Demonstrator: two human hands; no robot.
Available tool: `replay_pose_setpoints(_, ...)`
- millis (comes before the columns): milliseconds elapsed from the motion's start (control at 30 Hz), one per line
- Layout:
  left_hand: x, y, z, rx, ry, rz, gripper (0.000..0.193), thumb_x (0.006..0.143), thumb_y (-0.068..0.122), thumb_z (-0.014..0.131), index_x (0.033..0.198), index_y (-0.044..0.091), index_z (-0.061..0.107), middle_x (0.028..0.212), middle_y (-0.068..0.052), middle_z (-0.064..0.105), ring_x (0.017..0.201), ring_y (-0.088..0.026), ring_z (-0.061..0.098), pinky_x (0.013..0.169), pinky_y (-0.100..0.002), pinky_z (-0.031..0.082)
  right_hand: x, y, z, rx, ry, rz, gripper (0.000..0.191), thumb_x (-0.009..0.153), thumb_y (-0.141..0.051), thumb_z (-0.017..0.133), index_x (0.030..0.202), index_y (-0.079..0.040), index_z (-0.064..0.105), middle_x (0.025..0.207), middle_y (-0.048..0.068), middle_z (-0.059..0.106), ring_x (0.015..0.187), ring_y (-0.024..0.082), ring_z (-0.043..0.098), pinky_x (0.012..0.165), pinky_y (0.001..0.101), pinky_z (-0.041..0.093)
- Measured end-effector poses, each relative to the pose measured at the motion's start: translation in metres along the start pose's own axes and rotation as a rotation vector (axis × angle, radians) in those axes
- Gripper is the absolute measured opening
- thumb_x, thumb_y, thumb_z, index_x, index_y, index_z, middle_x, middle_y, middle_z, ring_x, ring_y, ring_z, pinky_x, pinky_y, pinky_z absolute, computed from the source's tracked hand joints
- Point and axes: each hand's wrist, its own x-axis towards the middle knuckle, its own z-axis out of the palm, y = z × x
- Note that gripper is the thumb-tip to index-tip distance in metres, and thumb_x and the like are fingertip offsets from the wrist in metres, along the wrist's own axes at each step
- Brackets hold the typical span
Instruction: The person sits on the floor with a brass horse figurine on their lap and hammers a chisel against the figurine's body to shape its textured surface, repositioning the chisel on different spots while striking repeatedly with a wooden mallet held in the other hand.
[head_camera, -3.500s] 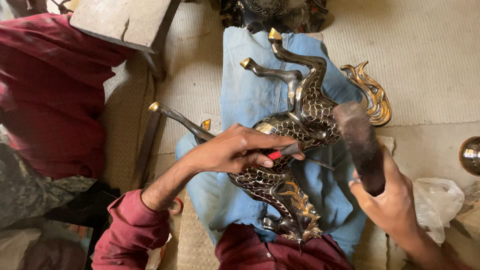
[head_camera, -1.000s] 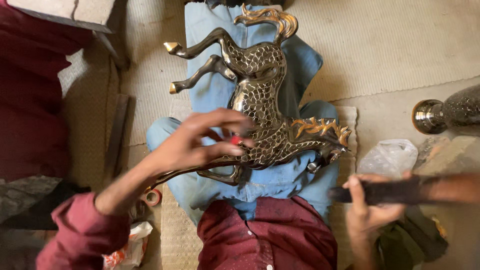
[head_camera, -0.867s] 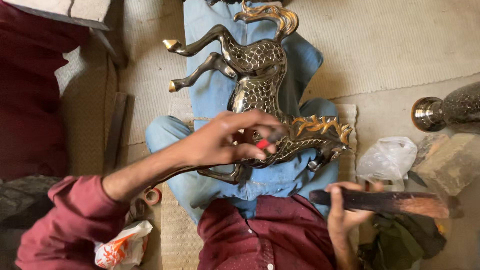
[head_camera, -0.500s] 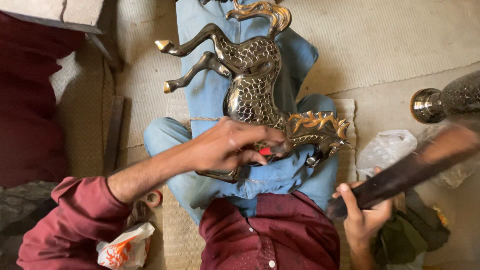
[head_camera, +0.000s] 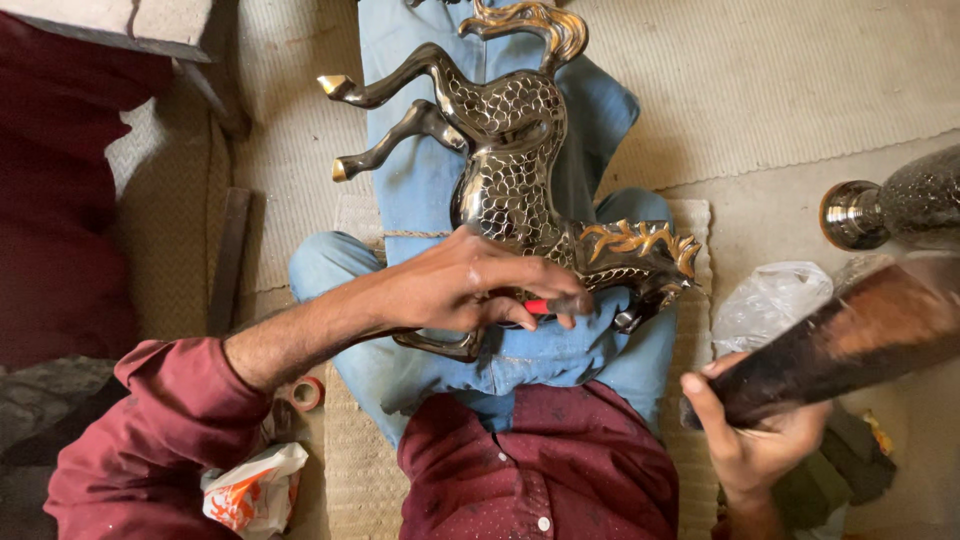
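— Spotted what closest in?

— Found the right hand low beside the hip, clenched round the narrow end of a dark wooden mallet. Noted the heavy end raised up and out to the right, blurred, well apart from everything on the lap.

— And next outward?

— Found the left hand reaching across from the left, forearm near level, palm down. Saw the fingers pinched narrow round a small red-handled punch, tip pointing right. Could not tell whether resting on the metal or just above.

— Placed where against the figure?

— Lay over the chest of a metal horse, just behind the neck. Judged the left hand much the nearer of the two, touching the figure. Reckoned the mallet off to the right of the punch, on the head side.

— Ran which way, lengthwise?

— Stretched away from the body along the blue trousers. Had the head and gold mane nearest and turned right, the hind legs kicked out left, the gold tail farthest off.

— Anything beyond?

— Picked out a crumpled plastic bag just beside the right knee. Made out a metal vase lying farther right on the woven mat.
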Motion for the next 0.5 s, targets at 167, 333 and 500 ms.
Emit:
replay_pose_setpoints(167, 0.001, -0.001, 0.001, 0.031, -0.016, -0.038, 0.046, 0.096, 0.013, 0.074, 0.139, 0.012, 0.059, 0.117, -0.001, 0.078, 0.105, -0.021, 0.079, 0.082, -0.033, 0.063, 0.019, -0.019, -0.002, 0.071, -0.05, 0.004, 0.055, 0.091, 0.002, 0.074, 0.134, 0.004, 0.039, 0.09, 0.014, 0.066, 0.074, 0.016, 0.068, 0.072, 0.029, 0.059)
replay_pose_setpoints(333, 0.001, -0.003, 0.003, 0.019, 0.009, -0.014, 0.048, 0.096, 0.015, 0.073, 0.141, 0.011, 0.057, 0.119, -0.001, 0.077, 0.106, -0.022, 0.078, 0.085, -0.034, 0.063, 0.03, -0.033, 0.002, 0.431, -0.144, -0.11, 0.043, 0.096, -0.01, 0.075, 0.126, -0.005, 0.045, 0.096, 0.007, 0.065, 0.083, 0.014, 0.068, 0.079, 0.0297, 0.063)
replay_pose_setpoints(500, -0.001, -0.005, 0.004, 0.047, 0.012, 0.01, 0.045, 0.097, 0.014, 0.074, 0.14, 0.012, 0.06, 0.121, -0.003, 0.077, 0.105, -0.022, 0.078, 0.087, -0.035, 0.063, 0.037, -0.029, 0.008, -0.209, -0.145, -0.094, 0.025, 0.093, -0.006, 0.078, 0.108, 0.001, 0.059, 0.091, 0.011, 0.066, 0.072, 0.017, 0.063, 0.067, 0.0288, 0.051)
